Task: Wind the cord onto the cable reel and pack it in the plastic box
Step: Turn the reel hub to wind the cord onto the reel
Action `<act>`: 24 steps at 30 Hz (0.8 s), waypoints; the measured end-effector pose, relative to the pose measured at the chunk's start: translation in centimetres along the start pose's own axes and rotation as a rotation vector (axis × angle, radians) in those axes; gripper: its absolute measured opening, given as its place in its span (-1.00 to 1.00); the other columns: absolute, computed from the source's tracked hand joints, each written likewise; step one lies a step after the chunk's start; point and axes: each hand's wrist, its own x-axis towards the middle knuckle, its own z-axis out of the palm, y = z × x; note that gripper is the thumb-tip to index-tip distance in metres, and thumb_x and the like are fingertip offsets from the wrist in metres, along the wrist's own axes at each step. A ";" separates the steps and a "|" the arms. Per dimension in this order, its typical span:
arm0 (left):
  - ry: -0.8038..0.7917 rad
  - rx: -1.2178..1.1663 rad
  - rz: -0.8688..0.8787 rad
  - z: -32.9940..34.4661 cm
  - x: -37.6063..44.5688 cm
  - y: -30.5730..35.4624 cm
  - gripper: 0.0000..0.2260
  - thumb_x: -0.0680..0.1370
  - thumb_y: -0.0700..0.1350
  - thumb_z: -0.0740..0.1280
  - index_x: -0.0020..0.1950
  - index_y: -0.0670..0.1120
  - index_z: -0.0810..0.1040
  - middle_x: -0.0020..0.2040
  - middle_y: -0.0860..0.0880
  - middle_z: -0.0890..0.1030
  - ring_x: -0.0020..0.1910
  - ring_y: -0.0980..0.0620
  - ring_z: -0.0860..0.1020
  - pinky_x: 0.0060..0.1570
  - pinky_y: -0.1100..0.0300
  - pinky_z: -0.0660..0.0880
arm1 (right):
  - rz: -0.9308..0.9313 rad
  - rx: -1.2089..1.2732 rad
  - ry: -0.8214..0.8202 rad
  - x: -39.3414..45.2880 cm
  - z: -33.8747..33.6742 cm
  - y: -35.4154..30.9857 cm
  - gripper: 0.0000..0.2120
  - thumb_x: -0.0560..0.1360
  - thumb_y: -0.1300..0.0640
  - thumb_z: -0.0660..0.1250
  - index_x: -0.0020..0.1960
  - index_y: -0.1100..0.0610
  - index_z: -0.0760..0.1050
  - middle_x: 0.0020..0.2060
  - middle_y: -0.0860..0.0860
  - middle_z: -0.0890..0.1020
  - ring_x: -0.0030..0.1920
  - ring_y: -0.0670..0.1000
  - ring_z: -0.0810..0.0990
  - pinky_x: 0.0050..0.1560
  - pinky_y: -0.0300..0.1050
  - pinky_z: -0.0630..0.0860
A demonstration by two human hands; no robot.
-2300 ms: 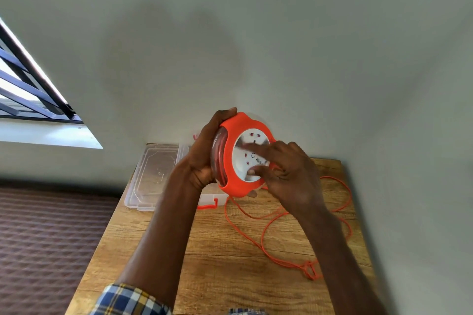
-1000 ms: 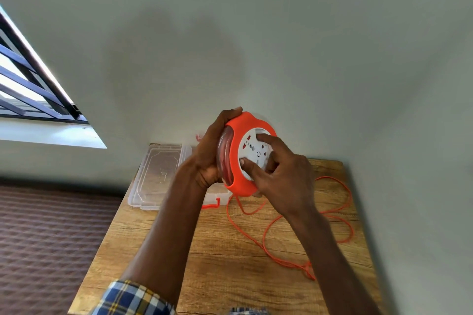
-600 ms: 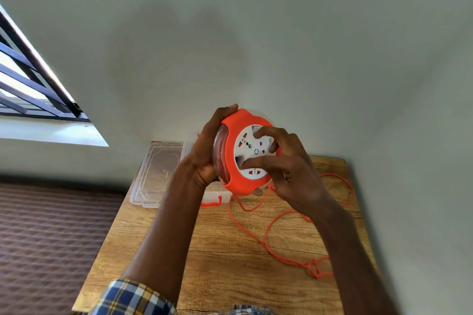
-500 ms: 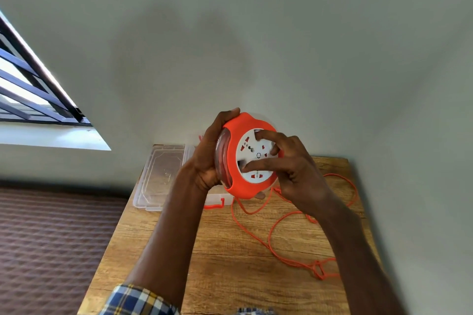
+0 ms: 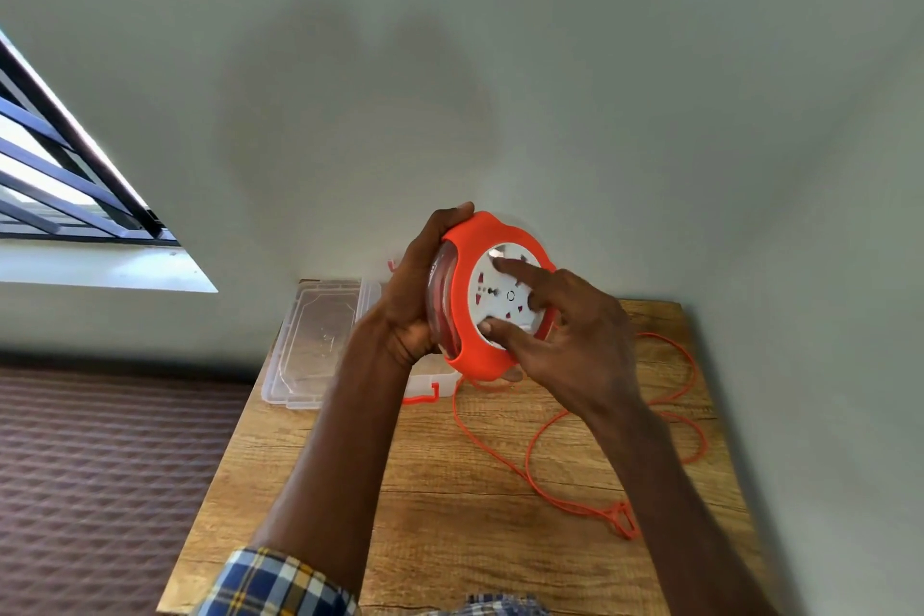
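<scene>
The left hand point(image 5: 415, 295) grips the cable reel point(image 5: 492, 300) upright while the right hand's point(image 5: 575, 340) spread fingers point(image 5: 515, 273) press its white face, loose cord point(image 5: 550, 420) trailing below-right.

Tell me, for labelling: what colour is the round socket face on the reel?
White socket face, ringed by orange; head view.

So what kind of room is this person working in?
Probably an ordinary room in a home, not a workshop: a small wooden table pushed into a corner of plain painted walls, a barred window on the left, and a brown patterned floor.
</scene>
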 end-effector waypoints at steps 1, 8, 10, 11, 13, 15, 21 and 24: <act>0.007 -0.008 0.005 0.1 0.0 -0.1 -0.52 0.60 0.26 0.37 0.25 -0.13 0.66 0.11 -0.18 0.67 0.09 -0.18 0.64 0.22 -0.13 0.54 | 0.034 -0.011 0.038 0.0 0.2 -0.3 -0.34 0.37 -0.40 0.42 0.42 -0.28 0.42 -0.10 -0.30 0.53 -0.10 -0.18 0.59 -0.21 -0.16 0.62; -0.039 -0.102 0.055 -0.2 -0.2 0.0 -0.49 0.64 0.27 0.28 0.29 -0.13 0.65 0.16 -0.19 0.70 0.12 -0.19 0.66 0.20 -0.12 0.59 | -0.097 -0.052 0.024 0.2 0.4 0.4 -0.55 0.58 -0.22 0.35 0.44 -0.19 0.47 0.00 -0.10 0.59 0.00 -0.09 0.44 -0.14 -0.11 0.51; -0.063 -0.097 0.043 -0.2 -0.4 0.5 -0.48 0.62 0.28 0.30 0.29 -0.12 0.67 0.17 -0.18 0.71 0.13 -0.18 0.66 0.20 -0.11 0.59 | -0.184 -0.009 0.016 0.4 -0.1 1.1 -0.63 0.59 0.01 0.41 0.37 -0.21 0.54 0.02 -0.07 0.48 0.06 -0.05 0.40 -0.09 -0.09 0.51; -0.056 -0.082 0.031 -0.3 -0.4 0.6 -0.48 0.60 0.28 0.34 0.29 -0.13 0.66 0.16 -0.18 0.70 0.12 -0.18 0.66 0.20 -0.11 0.59 | -0.223 -0.008 0.001 0.5 -0.3 1.4 -0.60 0.56 0.14 0.44 0.31 -0.22 0.58 0.07 -0.07 0.46 0.09 -0.03 0.39 -0.06 -0.11 0.50; -0.030 -0.047 0.009 -0.5 -0.4 0.4 -0.47 0.59 0.28 0.37 0.31 -0.13 0.63 0.17 -0.19 0.66 0.12 -0.19 0.63 0.22 -0.11 0.56 | -0.292 -0.004 -0.091 0.8 -0.5 1.7 -0.45 0.46 0.38 0.43 0.21 -0.23 0.64 0.26 -0.08 0.45 0.17 -0.01 0.38 0.03 -0.18 0.45; -0.027 -0.021 -0.008 -0.6 -0.4 0.1 -0.48 0.61 0.28 0.33 0.31 -0.13 0.62 0.16 -0.18 0.65 0.11 -0.18 0.62 0.22 -0.10 0.54 | -0.303 0.011 -0.193 1.0 -0.8 1.7 -0.37 0.42 0.46 0.42 0.19 -0.24 0.66 0.40 -0.11 0.41 0.22 -0.01 0.37 0.10 -0.22 0.42; -0.027 0.003 -0.033 -0.5 -0.4 -0.3 -0.48 0.60 0.30 0.34 0.29 -0.11 0.63 0.13 -0.17 0.67 0.08 -0.17 0.63 0.18 -0.10 0.57 | -0.245 -0.041 -0.258 0.8 -1.3 1.7 -0.38 0.46 0.42 0.44 0.25 -0.26 0.64 0.45 -0.14 0.42 0.24 0.00 0.36 0.11 -0.04 0.53; -0.044 -0.005 -0.038 -0.1 -0.3 -0.3 -0.49 0.58 0.29 0.36 0.26 -0.11 0.65 0.10 -0.15 0.68 0.05 -0.16 0.65 0.14 -0.08 0.60 | -0.244 -0.057 -0.162 0.5 -1.0 1.5 -0.47 0.48 0.35 0.48 0.23 -0.23 0.65 0.40 -0.09 0.49 0.23 0.04 0.41 0.06 0.03 0.57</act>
